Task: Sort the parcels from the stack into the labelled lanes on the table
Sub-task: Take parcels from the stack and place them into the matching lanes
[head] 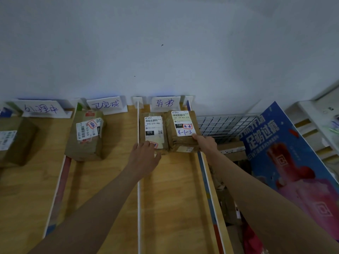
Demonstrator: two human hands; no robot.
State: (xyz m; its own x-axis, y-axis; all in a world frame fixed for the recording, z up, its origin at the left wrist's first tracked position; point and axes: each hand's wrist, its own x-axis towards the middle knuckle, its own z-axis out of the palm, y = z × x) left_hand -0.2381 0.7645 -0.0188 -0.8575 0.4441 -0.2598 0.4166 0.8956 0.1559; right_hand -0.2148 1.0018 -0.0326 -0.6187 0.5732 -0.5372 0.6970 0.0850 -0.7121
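We see two taped cardboard boxes side by side. Our left hand [145, 153] rests straight, slightly spread fingers on the flatter box [153, 132]. Our right hand [205, 142] grips the taller box [182, 132], thumb on its label.

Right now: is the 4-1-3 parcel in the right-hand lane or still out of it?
In. The 4-1-3 parcel sits between the lane's dividers beside the 070 parcel; right hand touches it.

The person is showing two bare forearms, with no sleeve, glove, watch or ring covering them anywhere behind the fingers [146, 144]. Both the left hand [145, 154] and the right hand [206, 143] are showing uncovered wrists and knuckles.
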